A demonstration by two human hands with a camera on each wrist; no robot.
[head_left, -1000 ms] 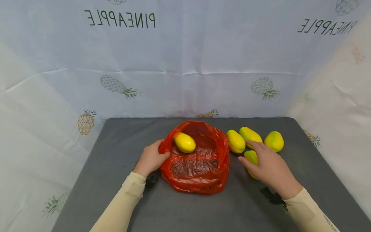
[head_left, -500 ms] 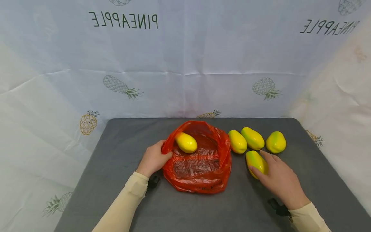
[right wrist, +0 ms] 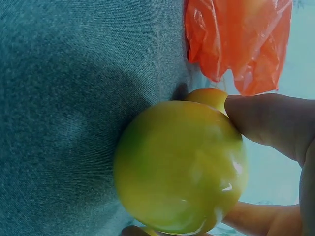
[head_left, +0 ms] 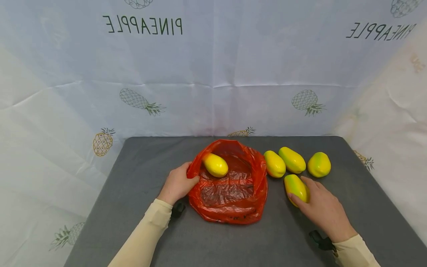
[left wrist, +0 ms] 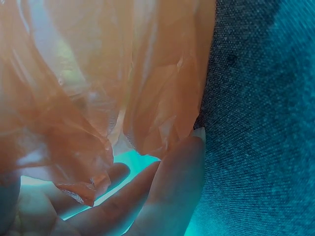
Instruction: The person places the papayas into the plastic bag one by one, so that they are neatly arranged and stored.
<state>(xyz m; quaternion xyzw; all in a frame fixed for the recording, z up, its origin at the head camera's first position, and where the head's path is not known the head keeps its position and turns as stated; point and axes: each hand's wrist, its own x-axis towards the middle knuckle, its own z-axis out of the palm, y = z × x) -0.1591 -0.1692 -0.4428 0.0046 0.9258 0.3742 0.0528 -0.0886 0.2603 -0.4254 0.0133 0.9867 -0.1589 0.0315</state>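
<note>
A red plastic bag lies on the table with its mouth spread wide. One yellow mango is inside, toward the bag's upper left. My left hand pinches the left rim, thumb on the inner side; in the left wrist view, fingers lie against the bag's film. To the right of the bag, my right hand holds a yellow-green mango between thumb and fingers. That mango fills the middle of the right wrist view and appears to rest on the cloth.
Beyond the right hand lie three more mangoes: one mango against the bag's right side, another mango beside it, and a third mango farther right. Dark grey cloth covers the table. A pineapple-print curtain hangs behind it.
My right hand has drawn back to the right and down from over the mangoes and now has thumb and fingers round the nearest one. The left hand stays on the bag's rim.
</note>
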